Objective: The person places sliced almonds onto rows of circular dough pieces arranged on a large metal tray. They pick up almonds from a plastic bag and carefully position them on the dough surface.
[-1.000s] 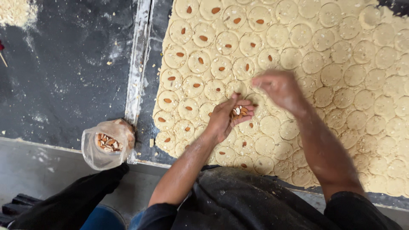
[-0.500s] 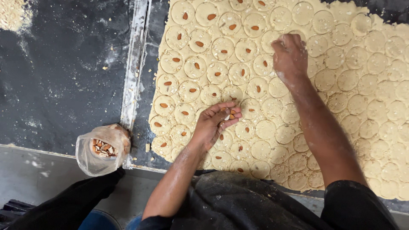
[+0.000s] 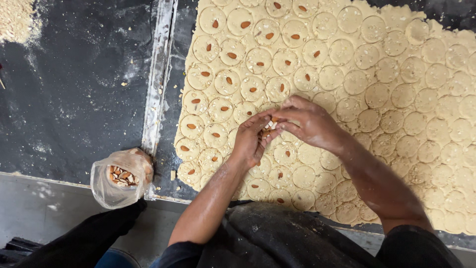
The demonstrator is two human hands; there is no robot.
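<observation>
A wide sheet of pale dough (image 3: 396, 99) cut into many round discs lies on a dark worktop. Several discs on its left side each carry one almond (image 3: 245, 24) pressed in the middle. My left hand (image 3: 253, 141) rests cupped, palm up, on the dough's near part with a few almonds (image 3: 270, 126) in it. My right hand (image 3: 305, 121) has its fingertips pinched into that palm, on the almonds. The discs to the right bear no almonds.
A small clear plastic bag of almonds (image 3: 121, 176) stands open at the worktop's near edge, left of my left arm. A metal rail (image 3: 156, 74) runs along the dough's left. The dark worktop (image 3: 74, 89) is dusted with flour, with a crumb heap (image 3: 15, 17) far left.
My right hand has come back from a disc farther up the dough to my left palm and now pinches at the almonds there. My left hand has stayed cupped in place.
</observation>
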